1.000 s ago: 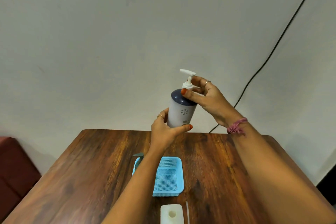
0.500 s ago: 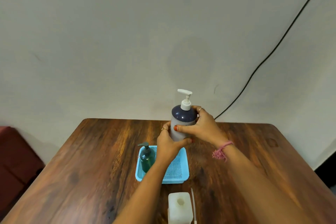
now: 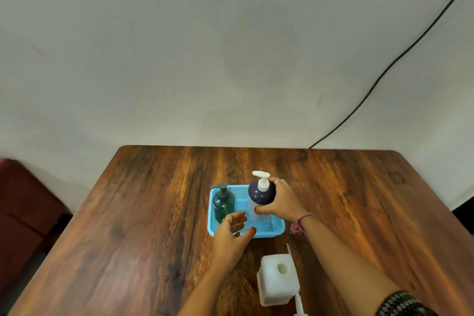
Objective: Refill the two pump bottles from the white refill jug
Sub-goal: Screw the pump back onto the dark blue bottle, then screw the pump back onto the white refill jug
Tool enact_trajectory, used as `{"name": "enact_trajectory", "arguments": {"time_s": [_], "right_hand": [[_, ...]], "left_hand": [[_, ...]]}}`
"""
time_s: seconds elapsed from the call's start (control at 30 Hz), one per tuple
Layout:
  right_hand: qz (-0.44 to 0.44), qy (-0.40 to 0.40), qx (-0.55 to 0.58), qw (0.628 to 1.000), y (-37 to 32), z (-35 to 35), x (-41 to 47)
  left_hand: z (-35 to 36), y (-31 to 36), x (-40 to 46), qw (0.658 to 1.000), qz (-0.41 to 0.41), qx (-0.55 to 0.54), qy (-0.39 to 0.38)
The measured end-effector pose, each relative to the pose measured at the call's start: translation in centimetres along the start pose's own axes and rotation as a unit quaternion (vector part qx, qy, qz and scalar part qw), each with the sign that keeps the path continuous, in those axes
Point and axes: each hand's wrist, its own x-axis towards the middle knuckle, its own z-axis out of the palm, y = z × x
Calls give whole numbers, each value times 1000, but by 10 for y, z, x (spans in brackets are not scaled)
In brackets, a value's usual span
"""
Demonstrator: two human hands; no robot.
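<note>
The white pump bottle (image 3: 259, 202) is gripped by the right hand (image 3: 280, 201) in the blue basket (image 3: 278, 229); it should be released upright. The left hand (image 3: 232, 235) hangs loosely open, empty.

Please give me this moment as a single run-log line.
right hand grips white pump bottle standing in blue basket | left hand open, off it | green pump bottle in basket | white refill jug uncapped

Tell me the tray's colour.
Light blue mesh tray, clearest in the head view.
</note>
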Motion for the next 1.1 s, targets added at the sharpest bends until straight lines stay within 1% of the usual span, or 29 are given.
{"name": "enact_trajectory", "arguments": {"time_s": [0.33, 0.57, 0.77, 0.83, 0.93, 1.0, 1.03, 1.1], "right_hand": [[29, -59, -13, 998, 24, 22, 22], [41, -69, -26, 996, 33, 23, 22], [52, -97, -54, 992, 35, 16, 17], [64, -81, -52, 993, 36, 8, 7], [45, -22, -57, 997, 39, -7, -26], [21, 4, -74, 997, 42, -17, -58], [15, -3, -94, 995, 45, -19, -76], [14, -60, -179, 982, 54, -21, -111]], "left_hand": [[-10, -25, 5, 1000, -24, -4, -12], [-16, -27, 7, 1000, -18, 1, -19], [-17, -25, 1, 999, -11, -5, -42], [-19, -23, -5, 997, -16, -36, -62], [-26, -21, -19, 987, -21, -93, -128], [-31, -25, -28, 981, -16, -74, -176], [-32, -27, -34, 979, -11, -51, -196], [-31, -31, -44, 976, 2, 16, -218]]}}
